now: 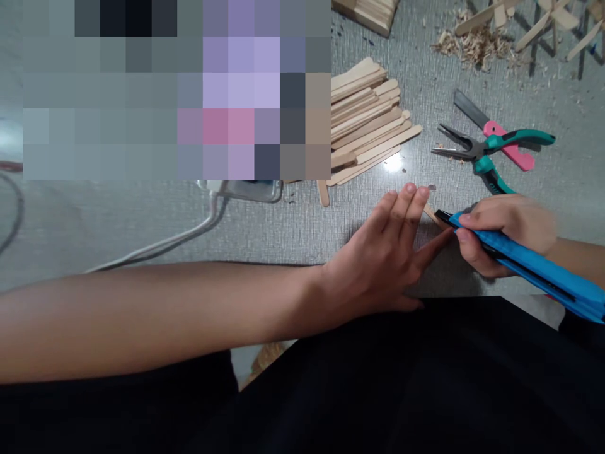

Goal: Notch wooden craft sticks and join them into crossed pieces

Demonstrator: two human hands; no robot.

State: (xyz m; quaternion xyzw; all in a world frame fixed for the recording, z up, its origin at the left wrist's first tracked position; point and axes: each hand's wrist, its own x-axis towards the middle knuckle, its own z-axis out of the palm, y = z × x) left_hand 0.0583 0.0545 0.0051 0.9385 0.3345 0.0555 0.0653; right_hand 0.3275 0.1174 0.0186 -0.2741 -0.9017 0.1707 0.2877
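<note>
A blue utility knife (pixel 524 255) with a black tip is in my right hand (pixel 501 233), its fingers closed around the body. The knife's tip meets a small wooden craft stick (pixel 431 213) on the table. My left hand (pixel 382 252) lies over the stick with its fingers stretched out and spread, its index finger reaching close to the knife's tip. Much of that stick is hidden beneath my left hand. Whether the blade is out, I cannot tell.
Past my hands lies a pile of craft sticks (pixel 373 120). Green-handled pliers (pixel 479 148) rest over a pink-handled cutter (pixel 510 145). Wood shavings (pixel 477 47) and crossed sticks (pixel 551 19) are at the far right. A white cable (pixel 174 236) runs across the left.
</note>
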